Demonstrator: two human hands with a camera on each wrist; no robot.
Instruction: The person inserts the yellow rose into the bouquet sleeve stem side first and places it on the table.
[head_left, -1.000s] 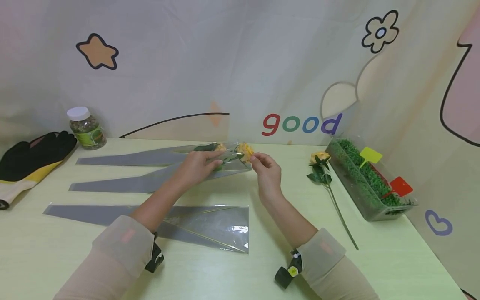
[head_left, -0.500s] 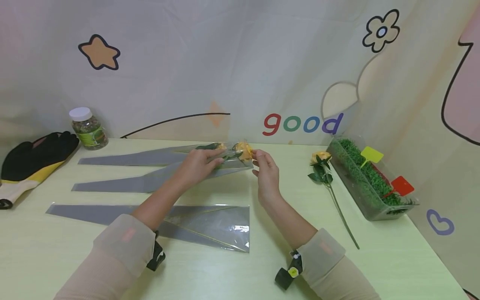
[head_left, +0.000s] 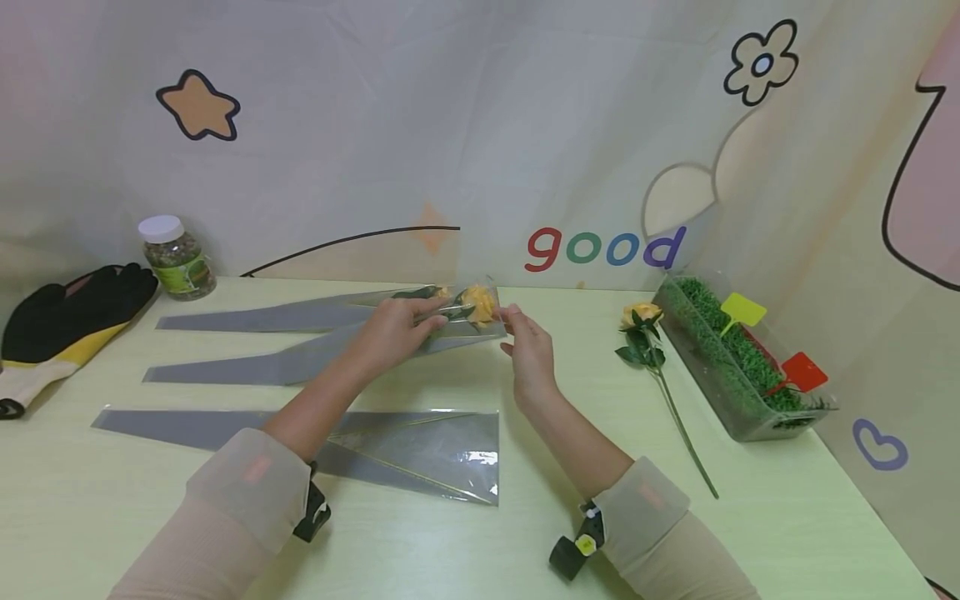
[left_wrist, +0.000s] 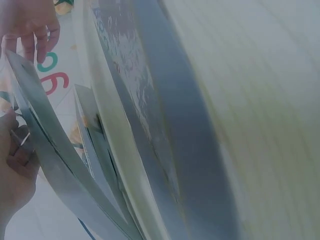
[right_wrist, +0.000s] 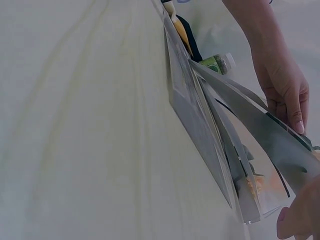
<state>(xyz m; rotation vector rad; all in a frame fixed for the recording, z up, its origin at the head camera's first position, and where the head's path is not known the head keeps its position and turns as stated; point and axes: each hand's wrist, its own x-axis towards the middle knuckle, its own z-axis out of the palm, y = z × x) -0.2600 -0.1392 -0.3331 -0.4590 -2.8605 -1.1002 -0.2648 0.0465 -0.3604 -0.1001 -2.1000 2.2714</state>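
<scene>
In the head view, my left hand (head_left: 393,333) grips a clear-fronted, grey-backed flower sleeve (head_left: 318,350), raised off the table at its wide end. Inside that end lies a yellow rose (head_left: 477,305), its stem running toward my left fingers. My right hand (head_left: 534,358) pinches the sleeve's open edge beside the bloom; its exact contact is small in view. The left wrist view shows the lifted sleeve (left_wrist: 60,165) between both hands. Behind it, another sleeve (head_left: 262,317) holds a second rose (head_left: 442,292), partly hidden. A flat sleeve (head_left: 420,454) lies nearer.
A loose yellow rose (head_left: 641,317) lies at the right, beside a clear planter box (head_left: 720,392) of artificial grass with yellow and red tags. At the back left stand a white-lidded jar (head_left: 180,267) and black-and-yellow gloves (head_left: 75,317). A printed curtain (head_left: 375,150) backs the table.
The rose head has shifted left, deeper inside the sleeve. My right hand has moved slightly left and down, from the petals to the sleeve's edge. My left hand stays in place.
</scene>
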